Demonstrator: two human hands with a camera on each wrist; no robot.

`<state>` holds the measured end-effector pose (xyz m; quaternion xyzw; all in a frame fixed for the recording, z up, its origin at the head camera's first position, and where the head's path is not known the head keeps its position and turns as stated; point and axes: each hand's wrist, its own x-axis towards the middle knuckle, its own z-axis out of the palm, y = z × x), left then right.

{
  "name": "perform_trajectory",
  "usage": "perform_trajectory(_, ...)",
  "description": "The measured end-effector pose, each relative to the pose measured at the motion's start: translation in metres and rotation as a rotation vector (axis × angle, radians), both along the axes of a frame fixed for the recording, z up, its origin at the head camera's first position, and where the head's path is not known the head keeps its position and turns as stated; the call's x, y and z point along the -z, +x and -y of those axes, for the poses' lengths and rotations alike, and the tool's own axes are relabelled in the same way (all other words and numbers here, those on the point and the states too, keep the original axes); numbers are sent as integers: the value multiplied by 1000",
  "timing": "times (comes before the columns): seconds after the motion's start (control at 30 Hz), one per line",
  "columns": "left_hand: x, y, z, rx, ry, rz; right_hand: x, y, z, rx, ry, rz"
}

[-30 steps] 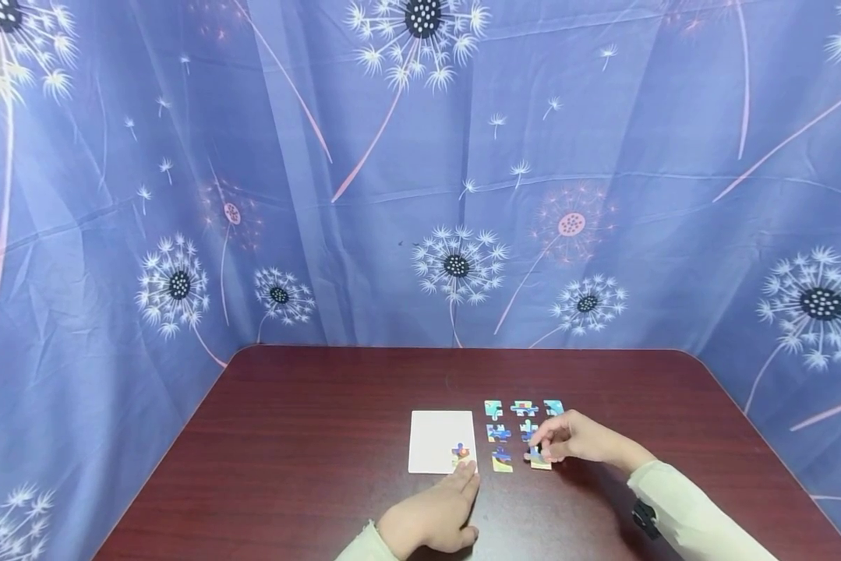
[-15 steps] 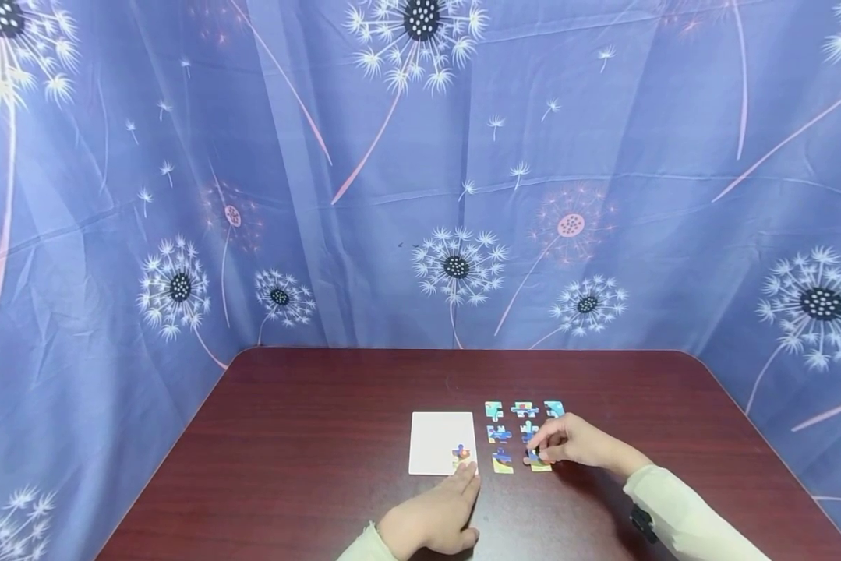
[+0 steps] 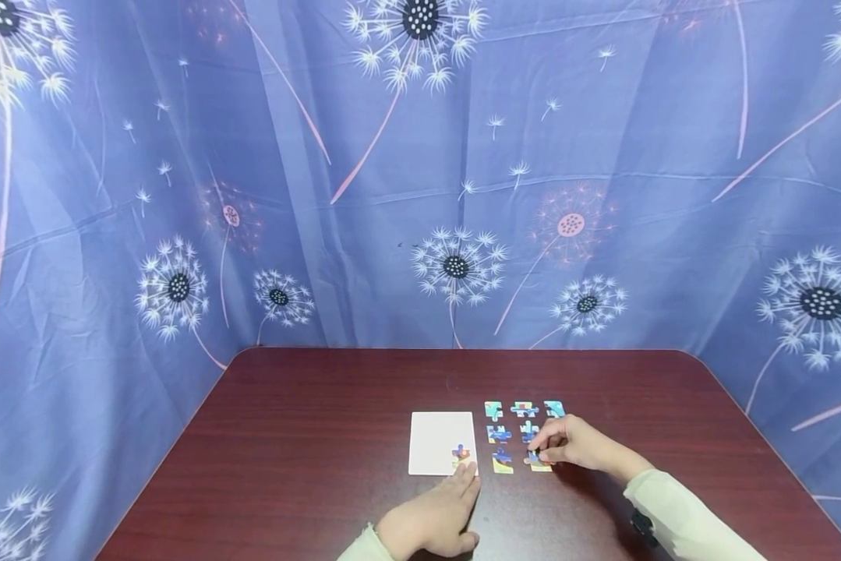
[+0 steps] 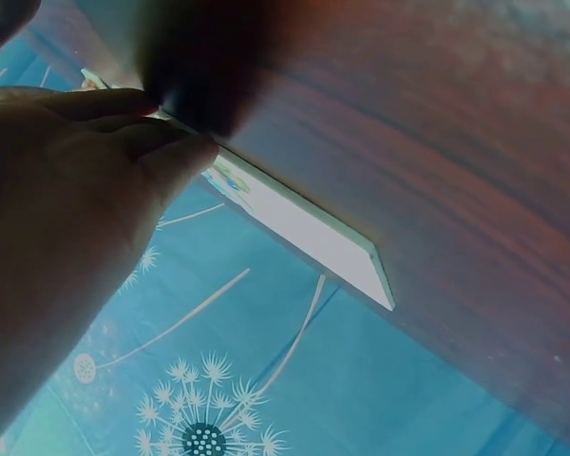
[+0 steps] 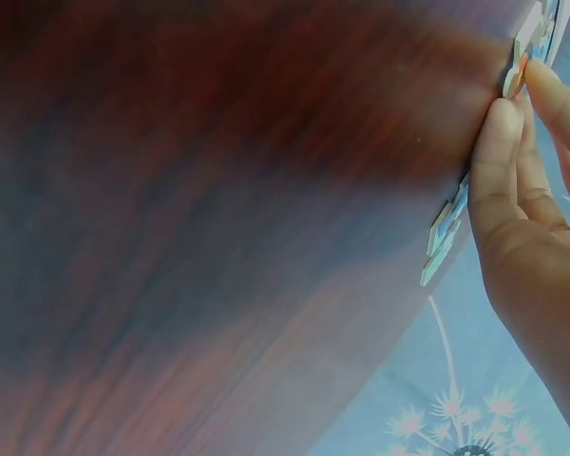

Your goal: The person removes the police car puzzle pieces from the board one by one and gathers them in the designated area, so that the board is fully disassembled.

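My left hand (image 3: 437, 514) lies with its fingers stretched out, fingertips resting at the near right corner of a square white board (image 3: 434, 436). One colourful puzzle piece (image 3: 460, 452) sits on that board just beyond those fingertips. In the left wrist view the board (image 4: 309, 233) appears edge-on past the hand (image 4: 66, 209). My right hand (image 3: 577, 446) pinches a puzzle piece (image 3: 541, 463) in the front row of loose pieces, between thumb and fingers. The right wrist view shows the thumb and fingers at the piece (image 5: 512, 81), low over the table.
More loose puzzle pieces lie right of the board: one at the front (image 3: 502, 461), others in the middle (image 3: 499, 435) and back rows (image 3: 524, 409). The right hand covers part of this group. Beyond the brown table (image 3: 308, 436) hangs a blue dandelion curtain (image 3: 392, 296).
The piece under my right hand, tilted up a second ago, now lies flatter in the front row. The right hand has barely shifted; the left hand stays put on the board.
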<state>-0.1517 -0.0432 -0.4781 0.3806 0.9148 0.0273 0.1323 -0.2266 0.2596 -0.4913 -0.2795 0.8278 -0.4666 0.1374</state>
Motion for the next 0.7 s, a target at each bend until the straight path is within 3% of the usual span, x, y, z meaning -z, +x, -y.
perform_trajectory(0.4, 3, 1, 2, -27, 25, 43, 2, 0, 3, 4, 24, -39)
perform_trajectory(0.7, 1, -1, 5, -15, 31, 4, 0, -1, 4, -16, 25, -46)
